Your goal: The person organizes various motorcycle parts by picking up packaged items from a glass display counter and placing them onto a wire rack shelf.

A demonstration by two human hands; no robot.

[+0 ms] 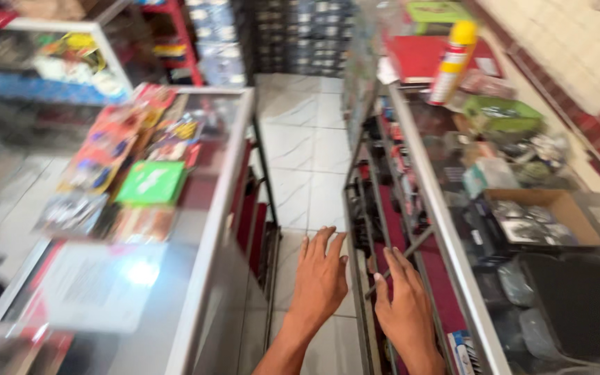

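Left hand (321, 274) flat, fingers spread, holding nothing, over the floor gap. Right hand (404, 305) released too, fingertips at the back edge of the right-hand glass counter (446, 243). Risk: a hasty reach could knock stock off its shelves (394, 229).

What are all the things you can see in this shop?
glass counter: one, metal-edged, on the left
packets: many, red, yellow and mixed colours, spread on the left counter
green packet: one, green, on the left counter
paper sheet: one, white, near end of the left counter
display case: one, glass-topped, on the right
spray can: one, white and red with yellow cap, upright at the far end of the right case
green tray: one, behind the can
cardboard box: one, brown, open, on the right case
floor tiles: white, aisle between the counters
left hand: open, over the aisle
right hand: open, at the case's inner shelves
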